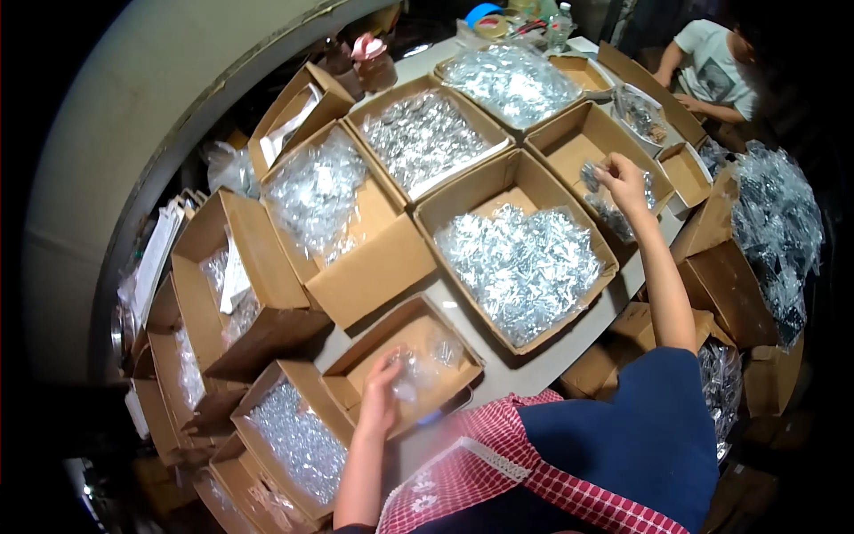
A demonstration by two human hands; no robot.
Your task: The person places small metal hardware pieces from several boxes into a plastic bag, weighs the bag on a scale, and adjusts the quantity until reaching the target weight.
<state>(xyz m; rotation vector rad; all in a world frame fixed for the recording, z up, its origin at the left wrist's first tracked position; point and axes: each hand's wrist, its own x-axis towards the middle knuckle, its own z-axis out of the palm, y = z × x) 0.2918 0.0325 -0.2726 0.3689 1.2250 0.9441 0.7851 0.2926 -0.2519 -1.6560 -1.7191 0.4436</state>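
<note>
My left hand (381,393) reaches into a shallow cardboard box (349,392) close to my body, its fingers closed on a clear plastic bag (412,374). Another small clear bag (445,349) lies beside it in the same box. Out to the right, my right hand (625,182) is raised over a cardboard box (562,142) with small bagged pieces in it. Its fingertips pinch a small clear packet (589,175); the contents are too small to make out. Between my hands stands a box (519,191) heaped with shiny metal screw-like parts (520,267).
More cardboard boxes of metal pieces and clear bags surround me, including a box of silvery parts (422,133) and a tilted box (200,294) at left. A large bag of parts (774,240) stands right. Far right, another person (716,76) sits; a bottle (559,28) stands at the back.
</note>
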